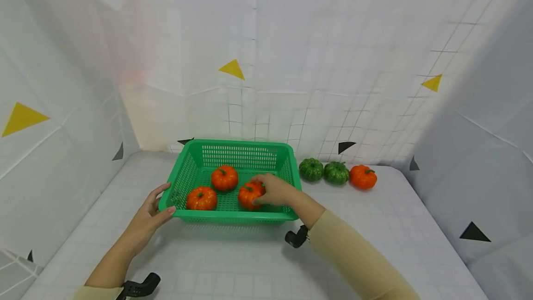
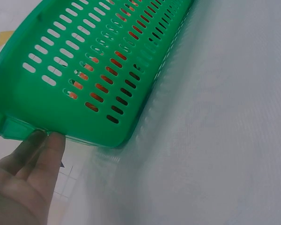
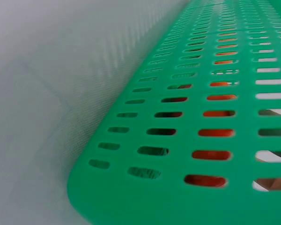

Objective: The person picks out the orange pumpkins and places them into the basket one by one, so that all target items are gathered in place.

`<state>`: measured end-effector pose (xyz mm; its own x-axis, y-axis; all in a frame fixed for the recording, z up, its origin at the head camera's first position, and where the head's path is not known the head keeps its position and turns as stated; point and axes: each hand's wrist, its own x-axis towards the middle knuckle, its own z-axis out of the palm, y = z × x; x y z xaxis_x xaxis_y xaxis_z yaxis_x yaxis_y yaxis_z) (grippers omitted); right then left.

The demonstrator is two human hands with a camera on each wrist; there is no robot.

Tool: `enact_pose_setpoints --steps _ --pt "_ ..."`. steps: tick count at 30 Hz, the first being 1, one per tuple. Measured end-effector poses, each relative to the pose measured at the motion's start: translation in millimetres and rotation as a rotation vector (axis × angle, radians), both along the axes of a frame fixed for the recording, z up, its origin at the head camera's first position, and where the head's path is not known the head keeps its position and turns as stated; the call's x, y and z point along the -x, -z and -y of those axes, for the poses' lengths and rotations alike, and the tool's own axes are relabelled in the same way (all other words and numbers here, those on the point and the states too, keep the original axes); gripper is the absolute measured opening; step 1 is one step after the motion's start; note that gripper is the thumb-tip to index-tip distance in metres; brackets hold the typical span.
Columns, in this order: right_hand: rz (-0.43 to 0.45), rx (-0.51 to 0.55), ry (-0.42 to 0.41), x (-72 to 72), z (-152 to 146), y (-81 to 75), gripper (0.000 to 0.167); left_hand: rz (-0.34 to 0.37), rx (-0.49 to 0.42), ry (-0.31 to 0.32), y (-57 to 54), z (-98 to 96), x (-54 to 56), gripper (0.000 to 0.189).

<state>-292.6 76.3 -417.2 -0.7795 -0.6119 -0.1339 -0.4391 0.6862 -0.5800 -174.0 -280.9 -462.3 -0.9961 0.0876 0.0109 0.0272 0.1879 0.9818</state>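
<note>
A green plastic basket (image 1: 233, 214) with slotted walls stands on the white table. My left hand (image 1: 145, 219) grips its left rim near the front corner; in the left wrist view the fingers (image 2: 49, 154) reach under that rim. Inside the basket, my right hand (image 1: 272, 190) holds an orange pumpkin (image 1: 248, 196) between thumb and fingers. Two more orange pumpkins lie in the basket, one at the front left (image 1: 201, 198) and one farther back (image 1: 225, 178). In the right wrist view the basket wall (image 3: 178, 140) hides most of the right hand.
Right of the basket, two green pumpkins (image 1: 311, 170) (image 1: 336, 173) and an orange pumpkin (image 1: 363, 177) stand in a row on the table (image 1: 374, 235). White sheeting (image 1: 283, 36) with yellow and black triangles encloses the back and sides.
</note>
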Motion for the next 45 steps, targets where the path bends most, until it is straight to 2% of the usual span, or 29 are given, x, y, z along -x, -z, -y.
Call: enact_pose_setpoints --steps 22,45 --pt "0.025 0.013 0.03 2.6 0.6 5.1 0.05 0.0 -0.003 0.0 1.2 -0.6 0.2 0.076" --pt "0.037 0.031 0.03 1.7 1.4 3.7 0.047 0.019 0.007 -0.015 -1.9 -2.1 0.0 0.077"
